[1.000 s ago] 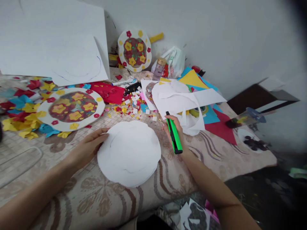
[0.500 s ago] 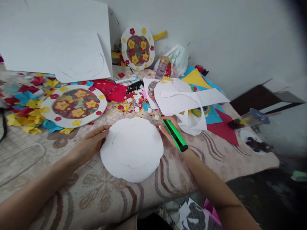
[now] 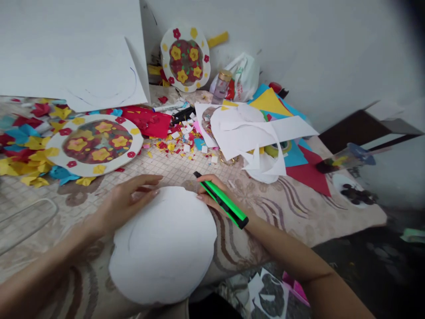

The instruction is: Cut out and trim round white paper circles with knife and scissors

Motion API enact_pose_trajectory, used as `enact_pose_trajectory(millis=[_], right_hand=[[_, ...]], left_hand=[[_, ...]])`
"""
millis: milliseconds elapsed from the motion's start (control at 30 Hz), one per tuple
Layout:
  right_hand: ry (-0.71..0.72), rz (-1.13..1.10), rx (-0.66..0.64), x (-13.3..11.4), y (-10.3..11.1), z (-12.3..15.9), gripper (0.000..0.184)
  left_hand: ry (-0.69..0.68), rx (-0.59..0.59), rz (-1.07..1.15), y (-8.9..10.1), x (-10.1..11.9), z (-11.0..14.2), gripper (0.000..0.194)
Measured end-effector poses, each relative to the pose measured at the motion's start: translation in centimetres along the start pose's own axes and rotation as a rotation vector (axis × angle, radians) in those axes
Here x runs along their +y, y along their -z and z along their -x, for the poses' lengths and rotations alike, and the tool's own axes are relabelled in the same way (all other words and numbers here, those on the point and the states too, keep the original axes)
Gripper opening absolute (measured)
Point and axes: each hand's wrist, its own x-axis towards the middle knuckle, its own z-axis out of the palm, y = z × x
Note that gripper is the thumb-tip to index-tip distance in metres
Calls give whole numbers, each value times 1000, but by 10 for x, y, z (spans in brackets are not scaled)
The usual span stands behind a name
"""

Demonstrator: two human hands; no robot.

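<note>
Low in the frame's middle, the wavy, round white paper (image 3: 166,248) looks cut out but bare, the left hand (image 3: 124,204) at its top edge, thumb and fingers apart, the right hand's (image 3: 234,194) fingers curled round a green-and-black plastic cutter (image 3: 223,200).

Looks like a home rm. used as a craft corner, or a small craft workshop; can't tell which. Homey side: patterned beige-brown fabric tablecloth (image 3: 299,217), plain pale grey wall (image 3: 315,57) w/ marks, white plastic carrier bag (image 3: 248,77) at far side. Craft side: heap of red, yellow & blue folded-paper flowers (image 3: 36,153) at L, tiny multicol. paper scraps (image 3: 175,141) mid-table, red paper sheet (image 3: 310,175) at R, green-and-black utility knife (image 3: 224,201), white-rimmed round floral decoration (image 3: 186,60) upright nr. wall, white-rimmed oval floral decoration (image 3: 94,144) lying nr. L.
</note>
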Motion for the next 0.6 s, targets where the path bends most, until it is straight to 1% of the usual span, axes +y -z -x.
enact_pose_trajectory(millis=[100, 200, 333, 400, 600], right_hand=[[-11, 43, -10, -1, -5, 1, 33], [17, 58, -2, -1, -7, 2, 32], [32, 27, 62, 2, -6, 1, 37], [46, 51, 88, 4, -3, 1, 39], [96, 190, 46, 0, 7, 0, 34]], left_hand=[[-53, -63, -110, -6, 7, 6, 44], [-65, -102, -117, -8, 11, 9, 41], [-35, -76, -91, -7, 11, 10, 39], [-18, -69, -104, -7, 12, 10, 40], [-19, -111, -189, -7, 14, 9, 41]])
